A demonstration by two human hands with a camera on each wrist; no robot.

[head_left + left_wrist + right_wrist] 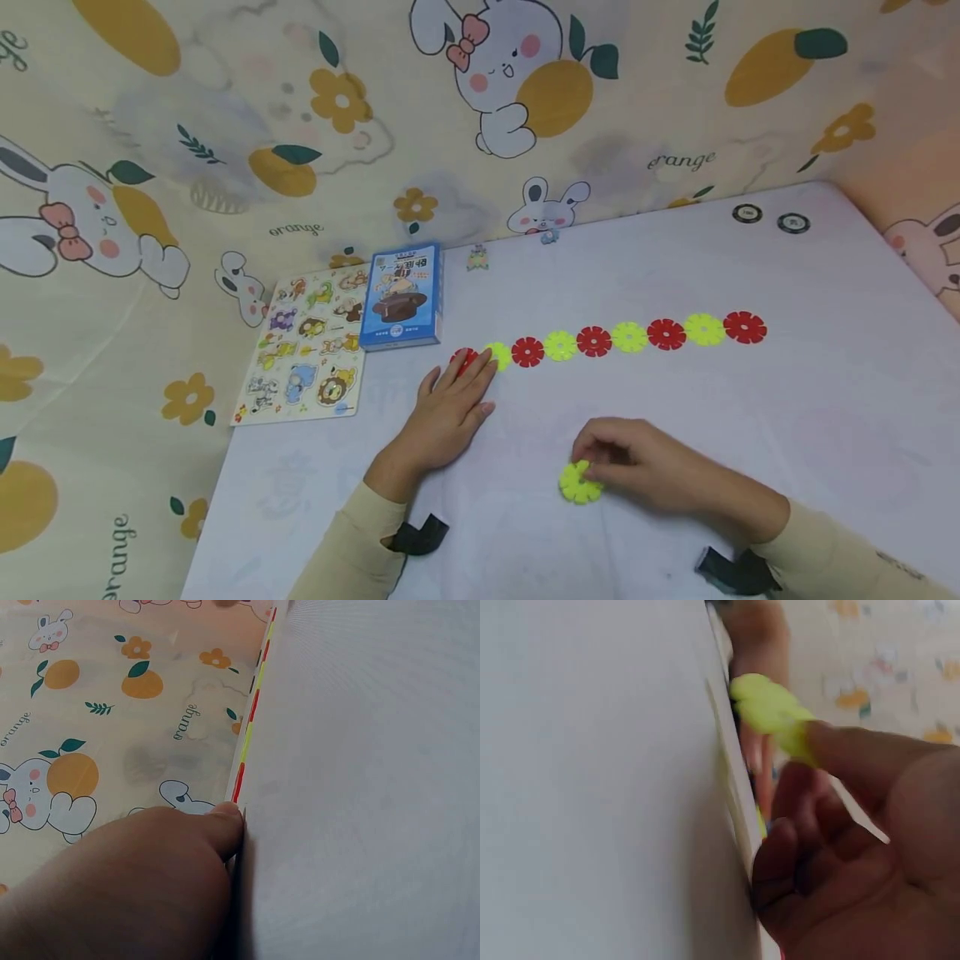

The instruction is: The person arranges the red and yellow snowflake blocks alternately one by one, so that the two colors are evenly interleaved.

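Red and yellow-green notched plastic discs form a long row across the white table, colours alternating, from a red disc (745, 327) at the right to a partly covered red disc (463, 360) at the left. My left hand (448, 417) lies with straight fingers over the row's left end, touching the red disc and the yellow-green disc (498, 356) beside it. In front of the row, my right hand (645, 467) pinches a loose yellow-green disc (577, 485) between thumb and fingers. The right wrist view shows that disc (769, 709) tilted and blurred in the pinch.
A blue box (401, 296) lies partly over an animal picture board (300, 350) at the back left. Two small stickers, one greenish (477, 257) and one bluish (550, 237), are near the back edge. Two black-ringed round pieces (747, 214) sit at the back right.
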